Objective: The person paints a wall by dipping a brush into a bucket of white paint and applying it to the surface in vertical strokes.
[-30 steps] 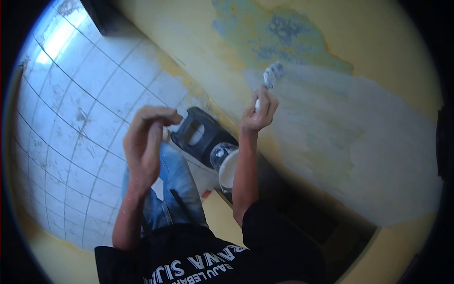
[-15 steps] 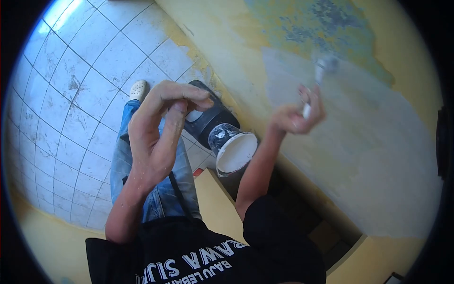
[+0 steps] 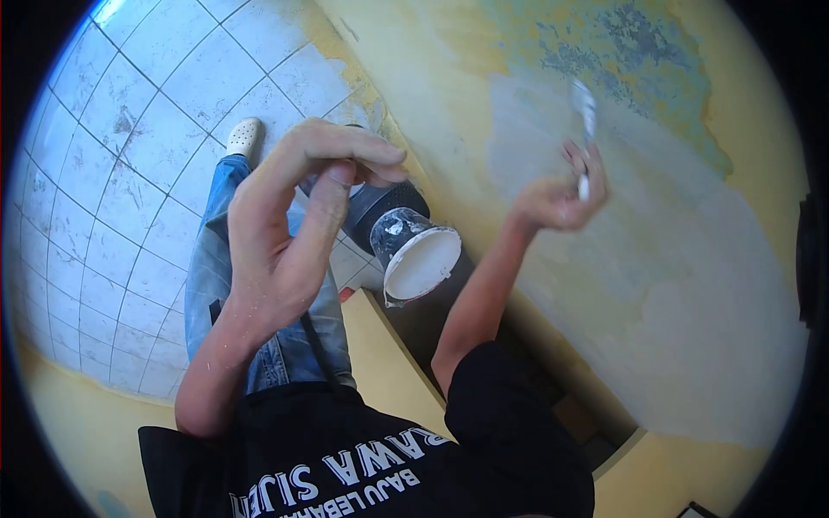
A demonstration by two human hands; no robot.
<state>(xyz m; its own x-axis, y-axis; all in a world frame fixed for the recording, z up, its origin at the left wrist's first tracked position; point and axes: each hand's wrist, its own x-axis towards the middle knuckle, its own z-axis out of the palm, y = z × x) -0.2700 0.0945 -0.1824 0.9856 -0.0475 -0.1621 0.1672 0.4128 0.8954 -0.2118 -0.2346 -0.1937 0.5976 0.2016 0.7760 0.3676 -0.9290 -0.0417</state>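
Note:
My right hand is closed around the white handle of a putty knife. Its upper end, blurred and narrow from this angle, points up in front of the wall, near the edge between a pale smooth patch and flaking blue-green paint. Raised at the left, my left hand has dusty fingers stretched forward and bent at the knuckles, the thumb beneath them. Nothing shows in it. Between the hands is a dark, smeared tub with white paste inside.
Beneath the tub stands a larger black container, partly hidden by my left hand. Dirty white tiles cover the floor at the left. A yellow ledge lies near my body, with a dark gap beside the wall.
My right hand has moved slightly up and right with the putty knife, whose end has turned to look narrower. The left hand keeps its shape. The whole view has shifted a little.

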